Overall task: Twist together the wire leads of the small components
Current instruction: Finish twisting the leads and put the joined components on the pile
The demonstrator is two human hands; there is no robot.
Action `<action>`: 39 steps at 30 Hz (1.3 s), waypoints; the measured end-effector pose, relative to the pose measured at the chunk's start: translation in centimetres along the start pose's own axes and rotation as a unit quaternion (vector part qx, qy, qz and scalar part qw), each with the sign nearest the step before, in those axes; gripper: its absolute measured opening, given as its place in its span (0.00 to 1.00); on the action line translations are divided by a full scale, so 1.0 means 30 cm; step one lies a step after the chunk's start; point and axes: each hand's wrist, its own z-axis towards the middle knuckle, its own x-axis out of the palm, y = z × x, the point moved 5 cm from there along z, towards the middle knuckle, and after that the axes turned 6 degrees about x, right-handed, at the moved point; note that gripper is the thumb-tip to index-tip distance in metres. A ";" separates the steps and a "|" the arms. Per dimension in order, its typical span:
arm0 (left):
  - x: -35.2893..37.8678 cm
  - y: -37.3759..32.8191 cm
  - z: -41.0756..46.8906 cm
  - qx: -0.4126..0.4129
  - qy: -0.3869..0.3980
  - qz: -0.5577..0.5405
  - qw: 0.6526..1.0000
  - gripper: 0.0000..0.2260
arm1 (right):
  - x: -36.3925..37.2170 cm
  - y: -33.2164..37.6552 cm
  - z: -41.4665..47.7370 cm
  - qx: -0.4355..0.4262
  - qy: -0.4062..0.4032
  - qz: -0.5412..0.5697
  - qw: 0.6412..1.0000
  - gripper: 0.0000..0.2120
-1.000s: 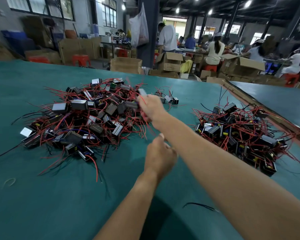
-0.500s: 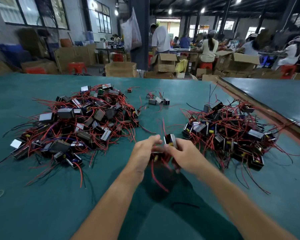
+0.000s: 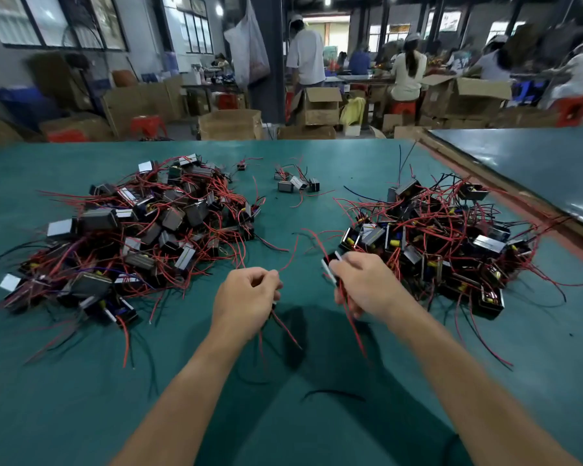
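Observation:
My right hand (image 3: 364, 284) grips a small black component (image 3: 330, 264) with a silver edge; red leads trail down from under the palm. My left hand (image 3: 249, 297) is curled round red wire leads (image 3: 285, 326) that stick out above and below the fist. The two hands are a short way apart above the green table (image 3: 81, 381). A big pile of components with red and black wires (image 3: 142, 227) lies to the left. A second pile (image 3: 445, 247) lies to the right, close to my right hand.
Several loose components (image 3: 295, 183) lie at the far middle of the table. A stray black wire (image 3: 334, 393) lies between my forearms. A second table (image 3: 535, 163) adjoins at the right. People and cardboard boxes (image 3: 229, 124) stand beyond the far edge.
My right hand came back from the left pile with a component. Both hands met at the middle, then drew apart, the left one keeping hold of the red leads.

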 end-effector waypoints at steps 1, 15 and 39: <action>-0.002 -0.001 -0.002 -0.001 0.002 0.005 1.000 0.15 | 0.000 -0.011 0.003 -0.010 -0.008 -0.083 0.996 0.17; -0.056 -0.017 0.010 0.016 -0.063 -0.058 0.996 0.16 | 0.002 -0.029 -0.004 -0.044 0.029 -0.242 0.969 0.12; -0.106 -0.078 -0.006 0.102 -0.079 -0.091 0.987 0.23 | 0.028 -0.017 -0.014 -0.066 0.002 -0.174 0.982 0.16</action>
